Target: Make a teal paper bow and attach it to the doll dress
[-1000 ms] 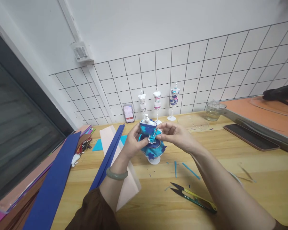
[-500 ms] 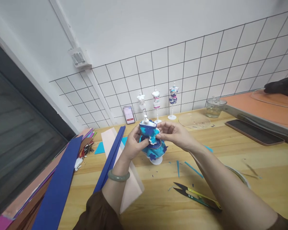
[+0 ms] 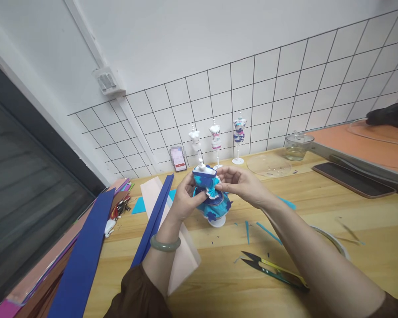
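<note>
A small white dress form [image 3: 202, 166] stands on a round base in front of me, wearing a turquoise dress [image 3: 221, 206] with dark blue trim and flower shapes. My left hand [image 3: 186, 196] is closed around the dressed form's left side, its thumb at the waist. From the right, my right hand [image 3: 237, 183] pinches a pleated turquoise piece with a white edge, like a bow [image 3: 212, 191], against the front of the bodice. The fingertips of both hands behind the form are partly hidden.
Thread snips [image 3: 275, 269] and thin blue scraps [image 3: 247, 232] lie near my right forearm. Blue paper strips [image 3: 82, 260] and pale pink sheets [image 3: 182, 260] are at left. Behind stand several small dress forms [image 3: 215, 136], a propped phone [image 3: 178, 159], a glass cup [image 3: 296, 148] and another phone [image 3: 353, 179].
Both hands keep nearly the same hold on the dress form and the bow. The view has shifted very slightly; otherwise the table looks unchanged.
</note>
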A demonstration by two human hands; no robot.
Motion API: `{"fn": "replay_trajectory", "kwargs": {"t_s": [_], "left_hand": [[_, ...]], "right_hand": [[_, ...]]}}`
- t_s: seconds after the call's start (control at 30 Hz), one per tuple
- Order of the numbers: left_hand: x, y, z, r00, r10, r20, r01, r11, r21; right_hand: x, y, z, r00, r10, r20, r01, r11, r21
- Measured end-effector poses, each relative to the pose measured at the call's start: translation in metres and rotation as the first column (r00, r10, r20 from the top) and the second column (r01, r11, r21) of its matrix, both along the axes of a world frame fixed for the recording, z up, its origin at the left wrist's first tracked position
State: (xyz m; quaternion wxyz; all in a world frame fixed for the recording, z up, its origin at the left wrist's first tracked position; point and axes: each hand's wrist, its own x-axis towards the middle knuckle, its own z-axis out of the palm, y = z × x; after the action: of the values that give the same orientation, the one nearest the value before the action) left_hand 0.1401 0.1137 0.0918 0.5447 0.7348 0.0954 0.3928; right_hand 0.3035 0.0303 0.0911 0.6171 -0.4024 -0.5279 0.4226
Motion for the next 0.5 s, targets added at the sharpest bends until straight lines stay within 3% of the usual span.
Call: {"fn": "replay_trajectory", "kwargs": {"t_s": [0.2, 0.3, 0.4, 0.5], "left_hand": [[-0.0002, 0.0007, -0.0009, 1.0, 0.008, -0.009, -0.008, 1.0, -0.015], [-0.0004, 0.0026, -0.0028, 1.0, 0.005, 0.008, -0.005, 1.0, -0.023], [-0.0008, 0.004, -0.0038, 1.0, 0.004, 0.007, -0.004, 0.999, -0.041], [-0.0011, 0.0041, -0.0034, 1.0, 0.009, -0.002, -0.009, 0.998, -0.059]], "right_hand": [[-0.0017, 0.0028, -0.0018, 0.998, -0.052, 0.042, 0.05, 0.997, 0.064], [-0.0006, 0.0051, -0.0044, 0.98, -0.151, 0.126, 0.142, 0.986, 0.082], [0.0003, 0.0062, -0.0052, 0.903, -0.305, 0.301, 0.256, 0.947, 0.194], [-0.0007, 0.0052, -0.0032, 0.824, -0.371, 0.428, 0.262, 0.92, 0.293]]}}
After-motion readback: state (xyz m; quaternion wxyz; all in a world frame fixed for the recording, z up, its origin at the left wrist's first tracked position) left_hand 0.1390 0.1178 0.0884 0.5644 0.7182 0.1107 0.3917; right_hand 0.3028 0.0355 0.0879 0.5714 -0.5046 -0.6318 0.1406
